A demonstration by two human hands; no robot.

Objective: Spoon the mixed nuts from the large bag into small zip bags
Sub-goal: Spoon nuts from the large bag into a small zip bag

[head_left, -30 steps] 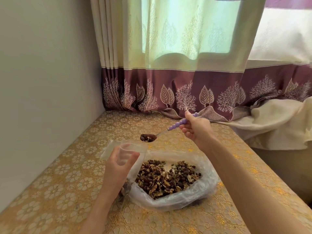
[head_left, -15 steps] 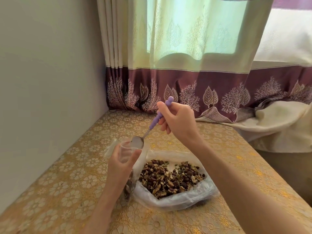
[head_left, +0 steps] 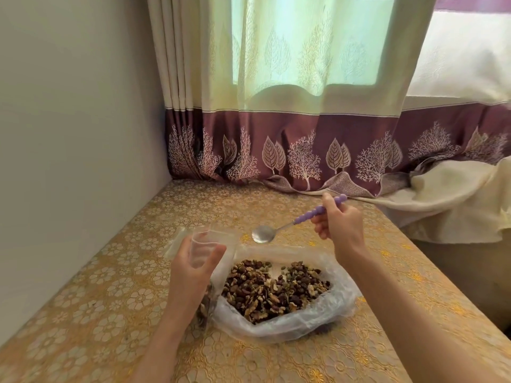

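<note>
Left hand (head_left: 193,268) grips the small zip bag (head_left: 206,246) near its open mouth, upright on the counter (head_left: 110,286) – a few nuts sit at its bottom. Thin clear film, limp and slippery; best pinched at the stiffer zip rim to keep the mouth open. Right of it, the large bag (head_left: 290,322) lies open, near centre, mixed nuts (head_left: 272,290) heaped inside – loose, light, prone to spill. Far of it, the spoon (head_left: 290,226) hovers empty, bowl level. Right hand (head_left: 338,225) pinches its purple beaded handle – rigid, easy hold.
</note>
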